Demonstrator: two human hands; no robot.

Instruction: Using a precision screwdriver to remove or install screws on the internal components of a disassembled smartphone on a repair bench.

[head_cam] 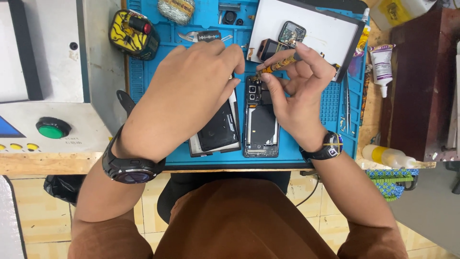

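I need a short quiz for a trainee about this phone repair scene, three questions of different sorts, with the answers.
1. True or false: the right hand holds a slim tool over the opened phone.
2. What colour is the mat under the phone? A) blue B) red C) grey
3. Fill in: each wrist wears a dark ____.

Key
1. True.
2. A: the mat is blue.
3. Watch: one by the left hand, the left watch, and the right watch. The left hand rests over the black back cover.
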